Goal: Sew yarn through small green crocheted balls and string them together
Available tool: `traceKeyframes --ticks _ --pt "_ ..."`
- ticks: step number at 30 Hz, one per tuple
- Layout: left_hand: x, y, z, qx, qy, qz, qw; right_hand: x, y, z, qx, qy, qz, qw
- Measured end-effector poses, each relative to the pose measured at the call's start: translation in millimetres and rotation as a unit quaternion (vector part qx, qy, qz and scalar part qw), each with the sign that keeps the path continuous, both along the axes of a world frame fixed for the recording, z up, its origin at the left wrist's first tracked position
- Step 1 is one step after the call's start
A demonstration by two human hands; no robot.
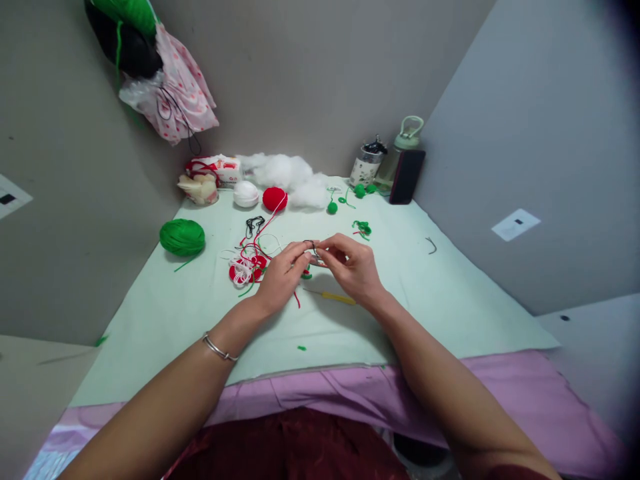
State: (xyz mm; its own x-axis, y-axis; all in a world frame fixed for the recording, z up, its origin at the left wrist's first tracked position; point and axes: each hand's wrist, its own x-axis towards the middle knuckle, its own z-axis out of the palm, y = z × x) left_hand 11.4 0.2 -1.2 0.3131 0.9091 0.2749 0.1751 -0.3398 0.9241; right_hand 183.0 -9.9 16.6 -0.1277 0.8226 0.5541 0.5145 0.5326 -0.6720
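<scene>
My left hand [283, 277] and my right hand [353, 267] meet above the middle of the table, fingers pinched close together. A short piece of black yarn [311, 244] runs between their fingertips, and both hands grip it. Just under the fingers a small green and red piece [307, 273] shows in part; its shape is hidden. A crochet hook with a yellow handle [338, 297] lies below my right hand. To the left of my left hand is a tangle of white yarn [243, 272] over red crocheted pieces [257, 263].
A green yarn ball [183, 237] lies at left. Behind are a white ball [245, 194], a red ball [275, 199], white stuffing [287, 172], a patterned cup [365, 168], a bottle [407, 137] and a phone [407, 177]. Grey walls surround the table; a pink dotted bag [185, 87] hangs upper left.
</scene>
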Motion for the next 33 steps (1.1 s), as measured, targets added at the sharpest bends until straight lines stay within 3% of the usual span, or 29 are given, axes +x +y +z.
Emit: traceKeyframes --ticks 5,13,20,33 --pt "1 0 3.0 -0.075 -0.070 -0.031 0.994 -1 -1 0.3 -0.033 0.020 0.013 0.999" --pt "1 -2 8.4 -0.080 -0.065 -0.041 0.994 -1 -1 0.0 -0.055 0.042 0.020 0.997" --pt "-2 -4 1.5 0.001 0.027 0.004 1.000 1 -2 3.9 -0.108 0.106 0.025 0.988" --pt "-2 -6 5.2 0.063 0.074 0.014 0.995 -2 -4 7.9 -0.091 0.068 0.036 0.993"
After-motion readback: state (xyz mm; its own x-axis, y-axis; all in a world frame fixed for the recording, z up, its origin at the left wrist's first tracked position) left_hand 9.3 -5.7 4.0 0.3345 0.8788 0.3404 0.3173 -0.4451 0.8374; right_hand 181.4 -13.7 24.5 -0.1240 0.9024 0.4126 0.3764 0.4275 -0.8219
